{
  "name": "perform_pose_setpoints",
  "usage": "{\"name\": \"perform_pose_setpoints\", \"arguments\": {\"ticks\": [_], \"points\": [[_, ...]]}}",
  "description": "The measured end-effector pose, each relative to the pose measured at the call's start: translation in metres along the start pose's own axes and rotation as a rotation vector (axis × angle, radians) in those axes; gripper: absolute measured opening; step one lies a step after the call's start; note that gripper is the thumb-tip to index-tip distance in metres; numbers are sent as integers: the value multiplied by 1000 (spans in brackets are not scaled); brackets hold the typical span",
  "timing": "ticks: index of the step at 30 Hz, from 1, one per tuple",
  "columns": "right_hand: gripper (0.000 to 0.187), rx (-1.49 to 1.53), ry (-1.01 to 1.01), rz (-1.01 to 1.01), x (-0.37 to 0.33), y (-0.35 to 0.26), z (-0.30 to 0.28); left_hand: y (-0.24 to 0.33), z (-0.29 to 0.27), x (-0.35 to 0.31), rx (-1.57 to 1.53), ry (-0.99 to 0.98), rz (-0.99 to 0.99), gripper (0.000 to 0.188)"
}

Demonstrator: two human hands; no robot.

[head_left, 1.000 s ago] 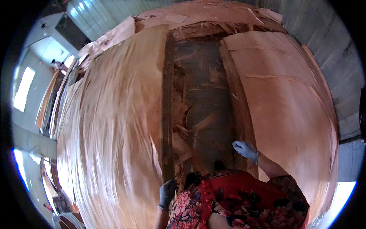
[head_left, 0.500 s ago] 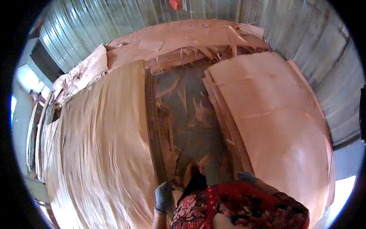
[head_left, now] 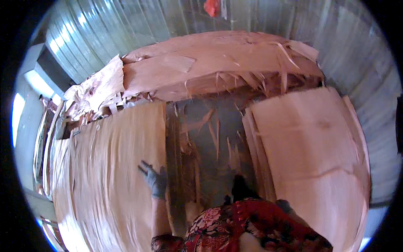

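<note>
My left hand (head_left: 156, 181), in a grey glove with dark fingertips, reaches over the right edge of a stack of pale wood veneer sheets (head_left: 109, 176). Its fingers are spread and hold nothing; whether they touch the top sheet I cannot tell. Low in the picture, my right hand (head_left: 284, 205) is a dim gloved shape beside the near left edge of a second, pinker veneer stack (head_left: 310, 143). Its fingers are mostly hidden.
Between the stacks runs a grey floor strip (head_left: 210, 168) littered with torn veneer slivers. Across the far end lies another veneer pile (head_left: 218, 54) with ragged edges. Crumpled scraps (head_left: 96, 86) lie at the far left. A corrugated wall (head_left: 168, 21) stands behind, with something red hanging there.
My left hand has moved forward and left from the stack's near edge to over its top, fingers spreading. My view has shifted, so the stacks appear lower. My right arm stays low.
</note>
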State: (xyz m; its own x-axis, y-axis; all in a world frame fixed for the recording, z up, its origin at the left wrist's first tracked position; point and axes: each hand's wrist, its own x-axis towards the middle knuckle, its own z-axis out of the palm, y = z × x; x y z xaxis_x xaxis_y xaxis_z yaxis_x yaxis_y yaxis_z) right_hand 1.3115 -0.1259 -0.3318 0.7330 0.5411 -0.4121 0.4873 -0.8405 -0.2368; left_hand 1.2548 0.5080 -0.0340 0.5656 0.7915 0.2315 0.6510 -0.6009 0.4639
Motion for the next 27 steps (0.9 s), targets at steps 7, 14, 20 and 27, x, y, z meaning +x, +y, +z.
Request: {"name": "perform_pose_setpoints", "arguments": {"ticks": [7,14,20,27], "points": [[26,716,1,154,328,-72,-220,-49,20,59,402,-5,-432,92],[20,867,76,-251,581,-124,-360,-70,86,192,374,274,-438,83],[14,433,-131,-37,675,-111,-387,-69,134,218,436,187,-751,79],[19,-27,-370,-208,863,-155,-428,-57,119,248,525,164,-894,75]]}}
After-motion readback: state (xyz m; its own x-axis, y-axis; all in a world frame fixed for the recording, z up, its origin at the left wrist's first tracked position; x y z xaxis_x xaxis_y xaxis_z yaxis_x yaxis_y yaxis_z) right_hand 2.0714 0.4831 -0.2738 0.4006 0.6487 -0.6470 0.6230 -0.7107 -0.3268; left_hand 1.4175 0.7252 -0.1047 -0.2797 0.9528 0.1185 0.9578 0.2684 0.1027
